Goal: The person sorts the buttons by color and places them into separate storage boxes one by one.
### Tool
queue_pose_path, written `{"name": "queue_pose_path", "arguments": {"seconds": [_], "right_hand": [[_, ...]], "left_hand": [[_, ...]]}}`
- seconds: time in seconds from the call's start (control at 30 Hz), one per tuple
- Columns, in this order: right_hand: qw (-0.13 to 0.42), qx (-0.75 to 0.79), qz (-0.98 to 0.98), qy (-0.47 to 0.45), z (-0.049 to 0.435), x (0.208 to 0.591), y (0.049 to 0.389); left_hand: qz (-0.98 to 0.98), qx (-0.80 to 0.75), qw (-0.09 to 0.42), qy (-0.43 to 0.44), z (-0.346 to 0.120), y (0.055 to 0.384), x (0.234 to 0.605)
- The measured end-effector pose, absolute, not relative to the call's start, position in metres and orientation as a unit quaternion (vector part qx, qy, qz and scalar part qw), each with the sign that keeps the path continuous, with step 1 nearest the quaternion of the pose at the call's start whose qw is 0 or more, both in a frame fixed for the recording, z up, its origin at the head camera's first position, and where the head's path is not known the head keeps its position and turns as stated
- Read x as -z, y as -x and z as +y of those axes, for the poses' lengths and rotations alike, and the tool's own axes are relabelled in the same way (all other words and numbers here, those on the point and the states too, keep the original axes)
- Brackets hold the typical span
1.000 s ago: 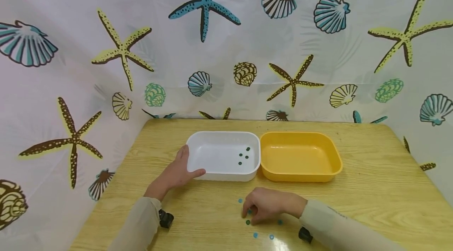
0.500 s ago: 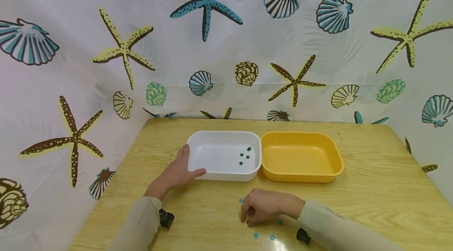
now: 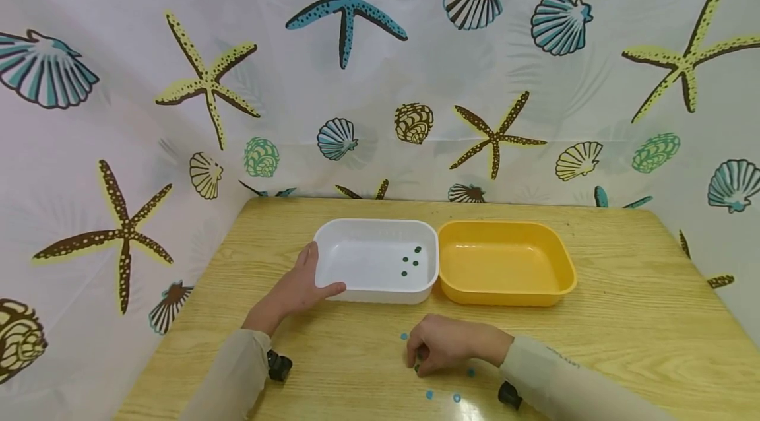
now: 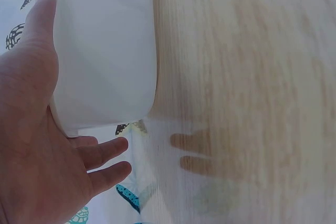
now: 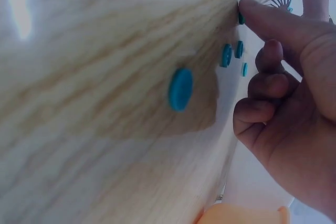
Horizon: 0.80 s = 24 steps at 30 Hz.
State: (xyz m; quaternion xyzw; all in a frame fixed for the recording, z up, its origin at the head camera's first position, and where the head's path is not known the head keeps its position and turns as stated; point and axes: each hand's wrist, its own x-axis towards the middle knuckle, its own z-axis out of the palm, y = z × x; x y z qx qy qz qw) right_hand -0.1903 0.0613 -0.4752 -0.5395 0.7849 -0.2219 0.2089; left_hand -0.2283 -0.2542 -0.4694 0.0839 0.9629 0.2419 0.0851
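Note:
At the left end of the white plastic basin [image 3: 374, 297], my left hand [image 3: 297, 286] rests with its straight thumb along the front rim and fingers at the end wall. Two of its fingers [image 4: 107, 153] stretch out past the basin in the left wrist view. Over the table in front, my right hand [image 3: 442, 345] pinches a small dark green disc [image 3: 417, 368] between thumb and index finger; its other fingers are curled. Several blue discs lie around this hand, such as one blue disc [image 3: 429, 394] in front and a nearer one [image 5: 181, 89] in the right wrist view.
A yellow basin [image 3: 505, 299] stands right beside the white one. Several dark green discs [image 3: 404, 273] lie in the white basin's right part. The wooden table [image 3: 641, 315] is backed by a cloth [image 3: 380, 170] printed with shells and starfish.
My right thumb and index finger have closed on the green disc, which lay bare on the table a second ago and has shifted slightly. My left hand stays at the white basin.

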Motion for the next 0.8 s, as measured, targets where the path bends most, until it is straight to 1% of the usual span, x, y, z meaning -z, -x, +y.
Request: {"name": "queue_pose_path", "arguments": {"seconds": [0.3, 0.57, 0.8], "right_hand": [[0.204, 0.209, 0.791, 0.537, 0.062, 0.475, 0.191], [0.225, 0.237, 0.798, 0.506, 0.065, 0.47, 0.189], [0.21, 0.266, 0.791, 0.51, 0.069, 0.46, 0.199]], "left_hand": [[0.962, -0.246, 0.084, -0.081, -0.253, 0.228, 0.469], [0.96, -0.249, 0.092, -0.082, -0.249, 0.228, 0.47], [0.963, -0.24, 0.091, -0.078, -0.247, 0.232, 0.466]]}}
